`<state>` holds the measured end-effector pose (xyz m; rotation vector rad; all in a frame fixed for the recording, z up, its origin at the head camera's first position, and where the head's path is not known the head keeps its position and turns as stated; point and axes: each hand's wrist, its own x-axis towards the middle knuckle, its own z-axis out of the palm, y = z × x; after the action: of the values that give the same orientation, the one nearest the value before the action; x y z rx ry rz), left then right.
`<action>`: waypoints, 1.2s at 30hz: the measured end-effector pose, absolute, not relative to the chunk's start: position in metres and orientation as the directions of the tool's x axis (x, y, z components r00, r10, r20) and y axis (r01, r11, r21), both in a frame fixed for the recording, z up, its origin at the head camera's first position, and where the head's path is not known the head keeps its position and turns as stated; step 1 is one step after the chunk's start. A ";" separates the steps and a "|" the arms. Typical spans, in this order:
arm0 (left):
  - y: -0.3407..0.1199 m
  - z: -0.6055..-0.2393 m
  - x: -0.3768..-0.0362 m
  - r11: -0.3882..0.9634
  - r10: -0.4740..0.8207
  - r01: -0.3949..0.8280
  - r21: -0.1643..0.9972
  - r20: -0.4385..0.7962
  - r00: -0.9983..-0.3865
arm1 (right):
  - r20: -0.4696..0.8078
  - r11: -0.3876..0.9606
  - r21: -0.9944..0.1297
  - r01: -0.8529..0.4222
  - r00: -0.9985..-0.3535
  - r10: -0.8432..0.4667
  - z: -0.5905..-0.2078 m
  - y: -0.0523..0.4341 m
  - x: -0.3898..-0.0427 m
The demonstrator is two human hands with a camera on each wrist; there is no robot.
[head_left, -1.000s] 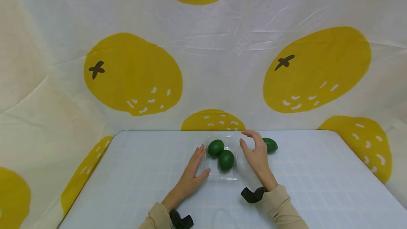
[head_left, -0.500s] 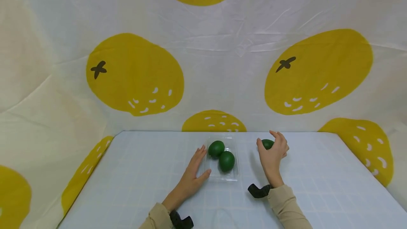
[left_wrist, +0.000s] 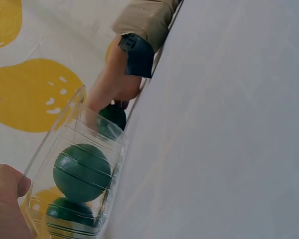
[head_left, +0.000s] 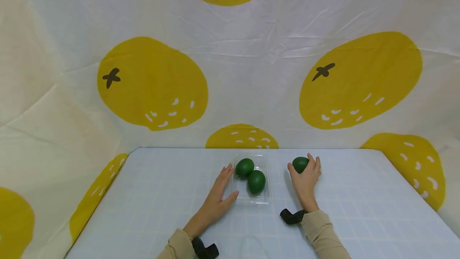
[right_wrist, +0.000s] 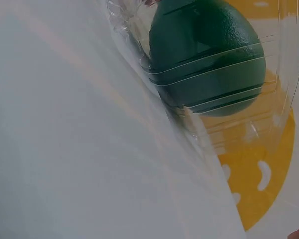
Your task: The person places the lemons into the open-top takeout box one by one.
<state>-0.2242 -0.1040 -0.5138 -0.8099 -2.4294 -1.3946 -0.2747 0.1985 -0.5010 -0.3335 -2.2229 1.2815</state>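
The table (head_left: 151,195) lies bare to the left of the left hand (head_left: 215,199) and to the right of the right hand (head_left: 305,179), with bare room along the near edge too. Between the hands stands a clear plastic tray (head_left: 264,199) with two green fruits (head_left: 256,181) in it; the left hand rests against its left side. A bare strip of table separates the tray from the right hand, which grips a third fruit (head_left: 300,164). Behind, a cloth backdrop (head_left: 230,71) rises at the table's far edge.

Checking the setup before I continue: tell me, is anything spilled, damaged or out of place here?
Nothing stands out. Two green fruits sit in the clear tray; the right hand grips a third green fruit beside it.
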 end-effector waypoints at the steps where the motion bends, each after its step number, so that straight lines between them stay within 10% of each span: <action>1: -0.104 -0.514 -0.224 0.395 0.349 0.568 0.722 0.454 -0.819 | 0.322 0.507 -0.860 -0.053 -0.827 0.460 -0.502 0.198 -0.275; 36: -0.104 -0.511 -0.221 0.389 0.349 0.570 0.723 0.457 -0.818 | 0.317 0.480 -0.871 -0.102 -0.864 0.392 -0.507 0.199 -0.269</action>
<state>-0.2208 -0.1036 -0.5113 -0.8162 -2.4173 -1.3984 -0.2693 0.1987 -0.5074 -0.2405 -2.2496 1.3697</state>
